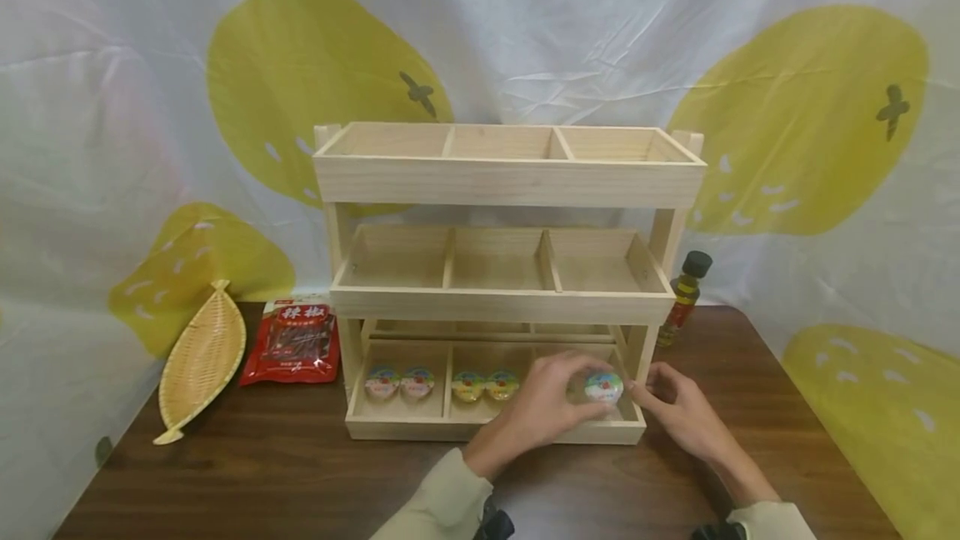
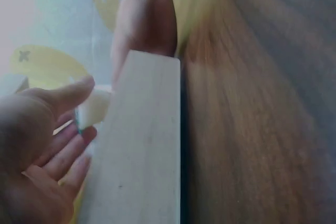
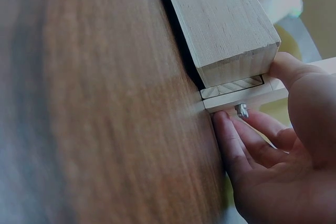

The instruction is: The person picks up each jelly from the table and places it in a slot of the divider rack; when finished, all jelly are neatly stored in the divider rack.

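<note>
My left hand (image 1: 542, 400) pinches a small jelly cup (image 1: 603, 387) with a printed lid, over the right compartment of the bottom tier. In the left wrist view, the cup's pale side (image 2: 95, 106) shows between thumb and fingers. My right hand (image 1: 686, 415) grips the lower right corner of the three-tier wooden rack (image 1: 510, 183). The right wrist view shows its thumb and fingers around the rack's side board, near a metal bolt (image 3: 241, 110). Two pink-lidded cups (image 1: 400, 384) sit in the bottom left compartment, two yellow-lidded cups (image 1: 484, 387) in the middle one. My left hand covers part of the right compartment.
A leaf-shaped woven basket (image 1: 202, 357) and a red packet of dried chillies (image 1: 295, 342) lie left of the rack. Behind its right side stands a dark-capped bottle (image 1: 684, 297). The rack stands on a brown wooden table (image 1: 247, 473) before a patterned cloth.
</note>
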`<state>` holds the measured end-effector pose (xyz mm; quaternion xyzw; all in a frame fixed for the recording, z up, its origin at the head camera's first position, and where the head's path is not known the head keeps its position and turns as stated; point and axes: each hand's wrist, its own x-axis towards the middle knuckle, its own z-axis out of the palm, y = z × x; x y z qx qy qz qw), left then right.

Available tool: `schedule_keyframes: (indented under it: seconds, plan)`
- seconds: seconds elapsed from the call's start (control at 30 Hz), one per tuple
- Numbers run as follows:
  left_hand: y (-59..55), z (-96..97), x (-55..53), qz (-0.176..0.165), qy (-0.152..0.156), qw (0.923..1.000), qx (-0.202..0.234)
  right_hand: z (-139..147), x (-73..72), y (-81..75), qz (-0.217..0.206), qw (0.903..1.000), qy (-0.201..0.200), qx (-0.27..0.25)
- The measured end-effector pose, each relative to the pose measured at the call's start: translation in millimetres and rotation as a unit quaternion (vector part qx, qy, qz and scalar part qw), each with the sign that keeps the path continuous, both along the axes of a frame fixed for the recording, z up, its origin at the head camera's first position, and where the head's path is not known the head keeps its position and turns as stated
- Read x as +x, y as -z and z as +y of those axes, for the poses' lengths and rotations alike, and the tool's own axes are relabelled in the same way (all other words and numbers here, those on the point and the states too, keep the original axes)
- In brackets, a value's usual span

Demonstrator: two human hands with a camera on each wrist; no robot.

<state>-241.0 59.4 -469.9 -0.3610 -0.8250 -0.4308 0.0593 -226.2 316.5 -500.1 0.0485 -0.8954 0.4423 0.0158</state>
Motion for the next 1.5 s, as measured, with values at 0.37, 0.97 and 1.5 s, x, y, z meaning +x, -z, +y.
schedule_keyframes:
  seconds: [0.37,0.97,1.5]
  plan:
    - [11.6,10.0,-13.9,-0.037,-0.03,0.9942,-0.097,1,-2.1,1.7,-0.001,0.9998,-0.005,-0.017]
    - [6.3,0.5,-18.1,-0.032,0.012,0.9898,-0.138,3,-1.4,3.0,-0.019,0.9997,-0.001,-0.017]
    - [6.7,-0.6,-17.7,-0.035,-0.009,0.9894,-0.141,4,-1.6,5.1,-0.014,0.9999,-0.001,-0.007]
